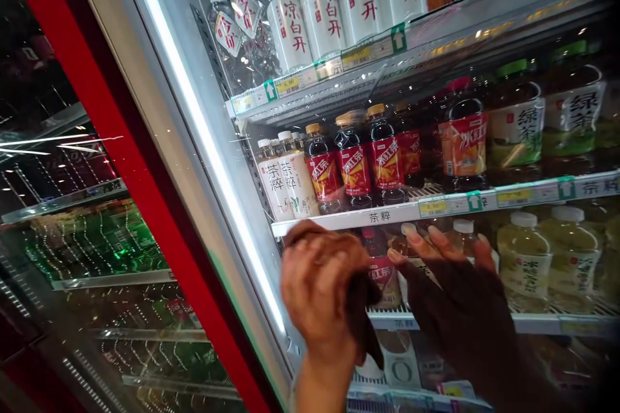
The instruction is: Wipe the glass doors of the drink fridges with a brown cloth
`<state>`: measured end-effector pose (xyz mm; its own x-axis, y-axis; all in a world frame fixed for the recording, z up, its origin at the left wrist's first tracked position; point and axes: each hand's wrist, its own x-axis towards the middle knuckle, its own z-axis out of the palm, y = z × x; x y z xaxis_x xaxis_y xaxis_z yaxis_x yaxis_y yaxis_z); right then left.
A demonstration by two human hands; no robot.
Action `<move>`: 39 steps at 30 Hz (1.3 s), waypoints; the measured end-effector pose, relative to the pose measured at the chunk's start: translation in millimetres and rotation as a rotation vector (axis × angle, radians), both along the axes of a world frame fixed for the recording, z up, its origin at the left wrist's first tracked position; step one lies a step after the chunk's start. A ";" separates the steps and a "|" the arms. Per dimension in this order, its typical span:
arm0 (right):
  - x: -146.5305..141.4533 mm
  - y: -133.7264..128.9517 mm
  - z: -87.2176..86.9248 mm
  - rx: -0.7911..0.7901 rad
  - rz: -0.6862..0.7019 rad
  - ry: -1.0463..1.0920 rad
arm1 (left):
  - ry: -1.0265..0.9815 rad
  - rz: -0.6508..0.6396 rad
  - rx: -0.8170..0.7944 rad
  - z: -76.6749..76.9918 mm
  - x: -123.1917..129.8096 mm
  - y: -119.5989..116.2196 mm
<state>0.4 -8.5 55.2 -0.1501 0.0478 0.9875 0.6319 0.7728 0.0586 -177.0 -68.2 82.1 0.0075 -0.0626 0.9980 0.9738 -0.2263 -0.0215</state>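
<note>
A bunched brown cloth (363,316) is in the grip of my left hand (314,290). The fingers curl round it, with one dark end hanging down on the right, and the hand is slightly blurred. To its right, my right hand (450,297) is in shadow, its fingers stretched out and apart, holding nothing. Both hands are raised in front of a lit drinks cooler; whether they touch glass I cannot tell. Behind them are a red-labelled tea bottle (382,277) and the edge of a white shelf (349,221). The hands partly hide the lower bottles.
Clear water bottles (290,26) line the upper shelf. Red-labelled tea bottles (353,164) and green tea bottles (516,116) stand on the middle one, pale yellow drinks (526,258) below. A red frame (140,200) and a bright light strip (208,135) run diagonally on the left.
</note>
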 end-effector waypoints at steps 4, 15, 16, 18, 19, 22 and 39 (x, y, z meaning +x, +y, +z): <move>28.6 14.2 -6.8 0.023 -0.101 -0.034 | -0.160 0.089 0.124 20.0 -15.3 0.9; 65.6 20.3 -9.6 0.011 -0.220 -0.042 | 0.208 -0.125 -0.126 -5.2 47.9 20.0; 73.3 22.4 -7.7 0.004 -0.244 -0.034 | 0.145 -0.087 -0.075 4.5 42.3 18.9; 88.9 28.8 -4.7 -0.001 -0.261 -0.009 | 0.032 -0.046 0.033 16.2 39.9 19.4; 95.4 32.5 -3.8 0.004 -0.248 0.001 | 0.010 -0.044 0.062 16.3 45.5 21.1; 105.9 40.8 -4.1 0.031 -0.196 0.004 | 0.123 -0.186 -0.029 -5.0 86.0 30.5; 158.9 56.5 1.9 0.093 -0.199 0.041 | 0.148 -0.233 -0.127 -40.8 171.7 49.2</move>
<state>159.4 48.0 57.2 -0.1061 -0.0192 0.9942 0.7746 0.6253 0.0948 -5.3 -19.0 41.3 0.1538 0.0459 0.9870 0.8836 -0.4534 -0.1166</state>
